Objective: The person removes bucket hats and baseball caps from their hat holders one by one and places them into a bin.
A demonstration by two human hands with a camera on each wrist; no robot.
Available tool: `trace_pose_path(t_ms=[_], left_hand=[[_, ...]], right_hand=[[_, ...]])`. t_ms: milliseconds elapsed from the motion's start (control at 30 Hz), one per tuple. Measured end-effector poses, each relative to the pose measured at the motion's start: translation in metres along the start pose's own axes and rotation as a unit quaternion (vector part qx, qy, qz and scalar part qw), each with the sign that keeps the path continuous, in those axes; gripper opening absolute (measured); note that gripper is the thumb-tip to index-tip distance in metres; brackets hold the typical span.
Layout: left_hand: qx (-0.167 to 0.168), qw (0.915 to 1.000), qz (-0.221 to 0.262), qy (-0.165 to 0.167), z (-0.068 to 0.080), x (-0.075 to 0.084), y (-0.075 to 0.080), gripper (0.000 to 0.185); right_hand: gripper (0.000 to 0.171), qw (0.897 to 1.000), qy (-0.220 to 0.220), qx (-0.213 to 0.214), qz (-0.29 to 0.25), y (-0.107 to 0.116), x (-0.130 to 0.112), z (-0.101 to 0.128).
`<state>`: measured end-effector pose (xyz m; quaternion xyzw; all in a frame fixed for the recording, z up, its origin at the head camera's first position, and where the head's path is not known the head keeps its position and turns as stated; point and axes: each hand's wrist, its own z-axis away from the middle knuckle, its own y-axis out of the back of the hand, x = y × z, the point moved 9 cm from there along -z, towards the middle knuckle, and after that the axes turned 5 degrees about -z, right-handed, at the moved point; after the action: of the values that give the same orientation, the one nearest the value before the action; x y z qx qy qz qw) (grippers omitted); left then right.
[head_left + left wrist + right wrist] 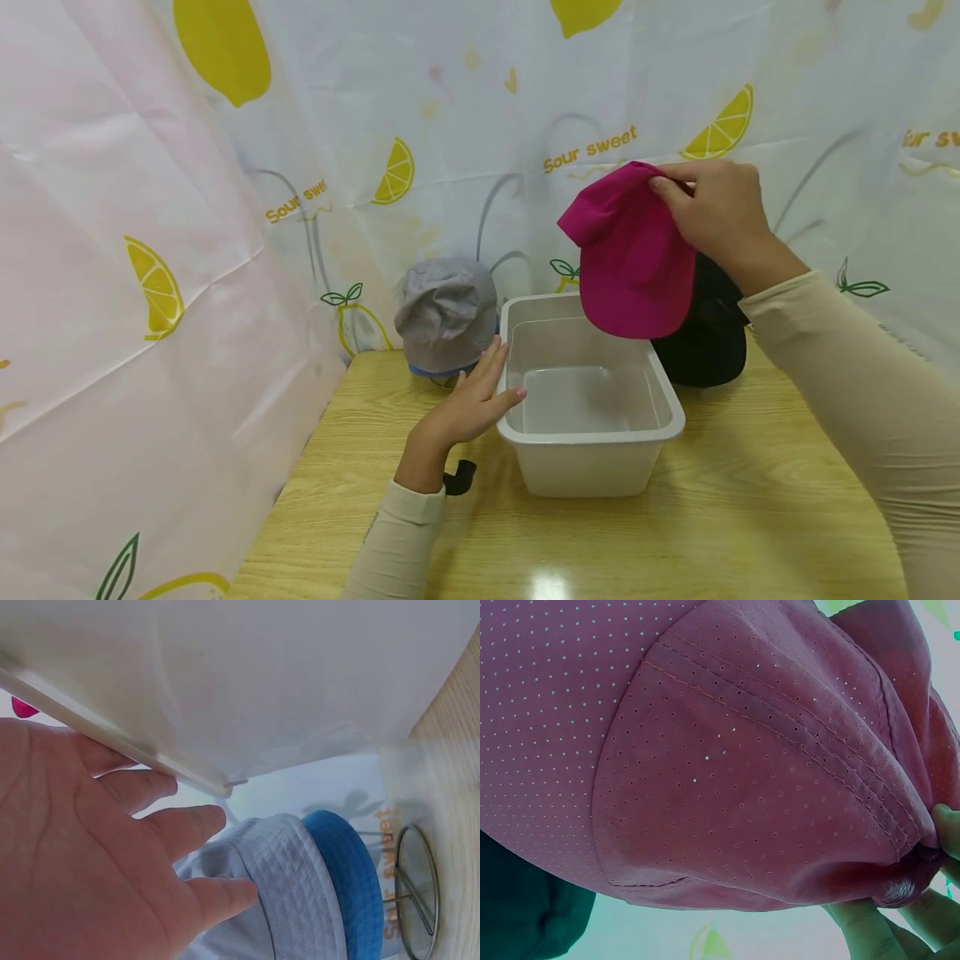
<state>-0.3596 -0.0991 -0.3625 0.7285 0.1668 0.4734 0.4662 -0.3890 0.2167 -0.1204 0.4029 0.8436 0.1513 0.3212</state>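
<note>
A magenta baseball cap (637,250) hangs brim-down over the back of a whitish plastic basin (592,467). My right hand (716,204) pinches it by the top of its crown. The right wrist view shows the cap's perforated fabric (765,772) bunched between thumb and fingers. At the basin's left rim, my left hand (465,404) rests with its fingers extended. Just beyond those fingers stands a grey bucket hat (446,312) with a blue brim edge, also seen close to the fingertips (244,892) in the left wrist view.
Behind the basin on the right is a black cap (712,342), partly hidden by the magenta one. A wire stand (420,889) is under the grey hat. A lemon-print curtain (450,100) borders the wooden table (735,517) at the back and left.
</note>
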Motion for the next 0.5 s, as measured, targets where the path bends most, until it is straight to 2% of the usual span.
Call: trace_pose_path(t_ms=[500], left_hand=[[-0.001,1.0,0.0,0.002,0.0,-0.003,-0.001,0.087]], right_hand=[[0.031,0.999,-0.002,-0.011,-0.044,-0.027,-0.022,0.007]])
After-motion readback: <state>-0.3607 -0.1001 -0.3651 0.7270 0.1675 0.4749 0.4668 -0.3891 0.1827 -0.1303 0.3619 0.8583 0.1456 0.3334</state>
